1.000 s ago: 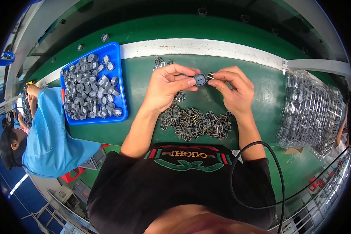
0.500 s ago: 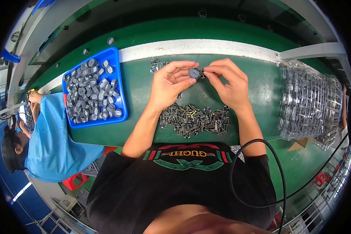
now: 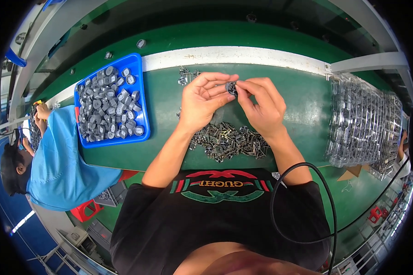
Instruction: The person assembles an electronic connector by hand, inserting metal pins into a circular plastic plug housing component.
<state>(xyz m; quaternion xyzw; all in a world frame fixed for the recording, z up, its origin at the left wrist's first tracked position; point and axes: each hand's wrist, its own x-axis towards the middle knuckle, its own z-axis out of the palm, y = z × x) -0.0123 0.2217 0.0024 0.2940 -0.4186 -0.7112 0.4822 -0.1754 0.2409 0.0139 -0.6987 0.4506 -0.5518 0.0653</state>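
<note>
Between my two hands, above the bench, is a small round grey plastic housing (image 3: 231,88), its dark inner side turned toward my right fingers. My left hand (image 3: 201,98) grips it between thumb and fingertips. My right hand (image 3: 264,104) pinches at its open side, thumb and forefinger pressed together; any small part between them is hidden. Below the hands lies a heap of metal contact parts with prongs (image 3: 229,142). A few more such parts (image 3: 184,77) lie beyond my left hand. To the left, a blue tray (image 3: 146,123) holds many grey housings (image 3: 108,107).
Clear plastic trays of parts (image 3: 360,121) are stacked on the right of the green bench (image 3: 305,123). A white rail (image 3: 234,54) borders its far side, with scattered housings (image 3: 141,43) on a green strip beyond. A co-worker in blue (image 3: 66,160) sits left. A black cable (image 3: 273,197) loops near my right arm.
The housing has turned from showing its outer face to showing its inner side, and my right hand has come a little left and closer. Pieces beyond the rail have shifted right.
</note>
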